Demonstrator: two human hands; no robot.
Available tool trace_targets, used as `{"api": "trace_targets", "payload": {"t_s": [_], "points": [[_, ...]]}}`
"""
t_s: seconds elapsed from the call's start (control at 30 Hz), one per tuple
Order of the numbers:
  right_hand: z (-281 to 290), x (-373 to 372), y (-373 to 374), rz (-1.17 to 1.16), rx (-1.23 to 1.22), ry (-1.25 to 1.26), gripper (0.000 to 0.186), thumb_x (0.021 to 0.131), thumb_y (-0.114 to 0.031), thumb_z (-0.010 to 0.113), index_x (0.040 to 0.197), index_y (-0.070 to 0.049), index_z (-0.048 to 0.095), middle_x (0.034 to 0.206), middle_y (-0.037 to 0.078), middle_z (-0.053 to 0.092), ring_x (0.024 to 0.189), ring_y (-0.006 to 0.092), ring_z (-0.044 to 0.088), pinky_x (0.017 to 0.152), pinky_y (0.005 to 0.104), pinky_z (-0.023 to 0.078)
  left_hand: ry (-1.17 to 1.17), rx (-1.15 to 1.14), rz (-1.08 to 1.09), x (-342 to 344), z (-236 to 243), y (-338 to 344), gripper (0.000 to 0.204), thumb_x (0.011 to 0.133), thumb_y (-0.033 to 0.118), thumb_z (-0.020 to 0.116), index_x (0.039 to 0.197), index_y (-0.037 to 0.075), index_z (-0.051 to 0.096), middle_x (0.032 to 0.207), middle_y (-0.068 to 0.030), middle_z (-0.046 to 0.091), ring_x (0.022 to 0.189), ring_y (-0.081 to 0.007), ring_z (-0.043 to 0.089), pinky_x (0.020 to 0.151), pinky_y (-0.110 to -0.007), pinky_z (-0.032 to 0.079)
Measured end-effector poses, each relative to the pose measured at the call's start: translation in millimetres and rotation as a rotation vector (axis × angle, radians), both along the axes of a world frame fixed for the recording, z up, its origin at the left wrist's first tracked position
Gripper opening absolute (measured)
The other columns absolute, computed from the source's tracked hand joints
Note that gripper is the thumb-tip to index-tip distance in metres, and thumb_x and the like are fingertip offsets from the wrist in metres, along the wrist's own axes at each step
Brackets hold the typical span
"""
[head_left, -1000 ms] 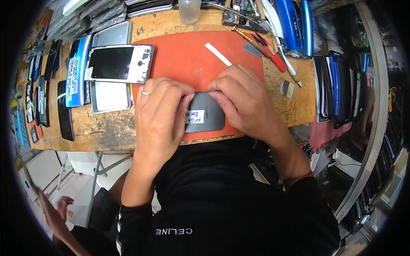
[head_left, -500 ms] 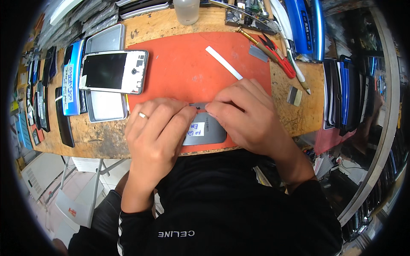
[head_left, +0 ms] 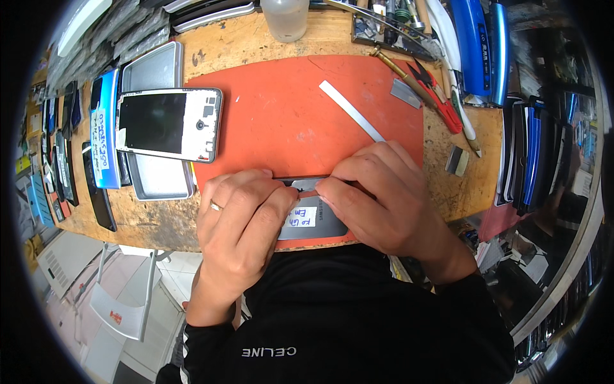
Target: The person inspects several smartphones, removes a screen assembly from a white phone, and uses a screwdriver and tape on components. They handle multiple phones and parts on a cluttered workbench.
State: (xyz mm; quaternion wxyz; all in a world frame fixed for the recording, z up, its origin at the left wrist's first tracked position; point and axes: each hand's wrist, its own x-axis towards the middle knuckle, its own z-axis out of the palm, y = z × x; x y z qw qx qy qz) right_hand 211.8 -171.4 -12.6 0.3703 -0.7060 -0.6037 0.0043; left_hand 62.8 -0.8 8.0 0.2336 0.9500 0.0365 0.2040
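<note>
At the near edge of the worktop (head_left: 256,45), a thin grey phone back cover (head_left: 313,221), judged light, slightly flexible and easily cracked, is pinched along its far rim by the left hand (head_left: 240,221) and right hand (head_left: 384,201), best taken by its edges.

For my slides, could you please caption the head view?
Both hands, left hand and right hand, press a grey phone on an orange mat.
</note>
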Motion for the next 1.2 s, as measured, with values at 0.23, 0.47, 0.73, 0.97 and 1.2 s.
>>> {"api": "trace_targets", "payload": {"t_s": [0.23, 0.47, 0.73, 0.97, 1.2], "points": [[-0.6, 1.9, 2.4, -0.006, -0.034, 0.027, 0.016, 0.08, -0.004, 0.076, 0.093, -0.003, 0.068, 0.088, 0.007, 0.059, 0.074, 0.0241, 0.058, 0.065, 0.0373, 0.046, 0.028, -0.053, 0.044, 1.7, 0.3, -1.4, 0.027, 0.069, 0.0, 0.08, 0.095, 0.0, 0.073, 0.092, -0.0103, 0.066, 0.085, -0.027, 0.066, 0.073, -0.038, 0.05], [3.6, 3.9, 7.9, -0.012, -0.073, 0.076, 0.016, 0.081, -0.003, 0.077, 0.093, -0.003, 0.067, 0.087, 0.008, 0.061, 0.075, 0.0261, 0.06, 0.065, 0.0386, 0.047, 0.052, -0.119, 0.06, 6.6, 2.8, 0.4, 0.025, 0.072, -0.005, 0.079, 0.096, -0.001, 0.072, 0.087, -0.011, 0.062, 0.083, -0.0285, 0.064, 0.072, -0.038, 0.05], [8.4, 10.1, 11.4, 0.004, -0.081, 0.132, 0.015, 0.08, -0.004, 0.078, 0.091, -0.003, 0.067, 0.087, 0.009, 0.06, 0.076, 0.0288, 0.061, 0.066, 0.0406, 0.05, 0.059, -0.118, 0.089, 9.0, 2.0, 0.3, 0.025, 0.074, -0.008, 0.077, 0.098, -0.001, 0.072, 0.09, -0.0111, 0.06, 0.086, -0.0295, 0.063, 0.071, -0.039, 0.05], [16.9, 13.9, 13.8, 0.008, -0.135, 0.185, 0.011, 0.085, -0.006, 0.076, 0.092, -0.001, 0.068, 0.087, 0.011, 0.06, 0.079, 0.032, 0.061, 0.069, 0.0422, 0.05, 0.134, -0.132, 0.084, 6.5, 10.1, 2.5, 0.037, 0.078, 0.006, 0.082, 0.112, 0.0, 0.069, 0.099, -0.0128, 0.064, 0.094, -0.0328, 0.063, 0.082, -0.043, 0.049], [22.9, 18.0, 18.2, 0.024, -0.247, 0.231, 0.01, 0.091, -0.009, 0.072, 0.094, 0.0, 0.069, 0.087, 0.013, 0.061, 0.081, 0.0341, 0.061, 0.071, 0.0442, 0.05, 0.336, -0.125, 0.0, -14.3, 32.6, 4.9, 0.084, 0.074, 0.03, 0.087, 0.146, 0.003, 0.053, 0.118, -0.0158, 0.063, 0.111, -0.0383, 0.058, 0.099, -0.048, 0.043]]}}
